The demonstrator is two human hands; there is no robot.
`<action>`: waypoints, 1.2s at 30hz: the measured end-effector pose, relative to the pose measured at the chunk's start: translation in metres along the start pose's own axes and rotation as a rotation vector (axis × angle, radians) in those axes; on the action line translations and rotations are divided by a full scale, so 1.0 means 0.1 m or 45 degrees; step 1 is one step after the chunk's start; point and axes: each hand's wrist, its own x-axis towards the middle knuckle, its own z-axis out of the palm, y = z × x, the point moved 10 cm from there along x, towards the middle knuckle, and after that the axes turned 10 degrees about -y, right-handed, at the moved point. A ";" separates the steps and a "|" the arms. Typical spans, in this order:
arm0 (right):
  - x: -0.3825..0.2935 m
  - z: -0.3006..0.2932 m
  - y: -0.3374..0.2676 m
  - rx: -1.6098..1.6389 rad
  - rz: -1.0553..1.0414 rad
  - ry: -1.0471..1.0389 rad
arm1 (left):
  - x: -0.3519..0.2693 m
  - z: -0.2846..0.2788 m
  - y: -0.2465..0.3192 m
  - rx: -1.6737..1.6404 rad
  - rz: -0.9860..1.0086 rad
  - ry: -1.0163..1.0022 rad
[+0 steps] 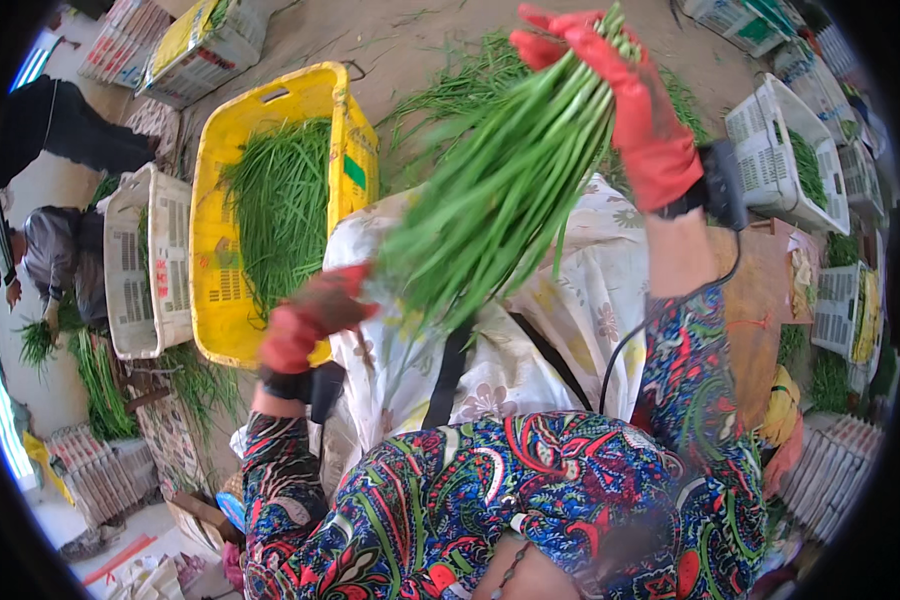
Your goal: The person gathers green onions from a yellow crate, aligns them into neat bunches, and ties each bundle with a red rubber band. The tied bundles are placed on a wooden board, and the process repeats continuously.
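Note:
My right hand [622,97], in a red rubber glove, grips a bunch of long green leafy stalks [495,195] by their pale root ends. The leaves hang down and to the left over the patterned apron [600,300] on my lap. My left hand [319,315], in a soiled red glove, is beside the leaf tips, blurred by motion; whether its fingers hold any leaves cannot be told. Left of the apron stands a yellow plastic crate [210,300] with loose green leaves [285,210] inside. More greens [465,82] lie on the floor ahead.
A white crate [172,270] stands against the yellow one. People [52,247] handle greens at the far left. Another white crate [765,180] with greens stands at the right, near a brown board [750,300]. Filled crates [210,52] are at the upper left.

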 end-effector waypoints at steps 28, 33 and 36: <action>-0.83 1.94 0.66 -1.657 -0.610 -1.235 | 0.11 0.03 1.73 -2.944 1.147 -1.742; -1.00 1.88 0.82 -1.338 -0.430 -1.076 | 0.30 0.33 1.36 -2.986 0.920 -1.020; -1.08 1.85 0.87 -1.275 -0.484 -0.969 | 0.21 0.32 1.38 -2.998 1.136 -1.095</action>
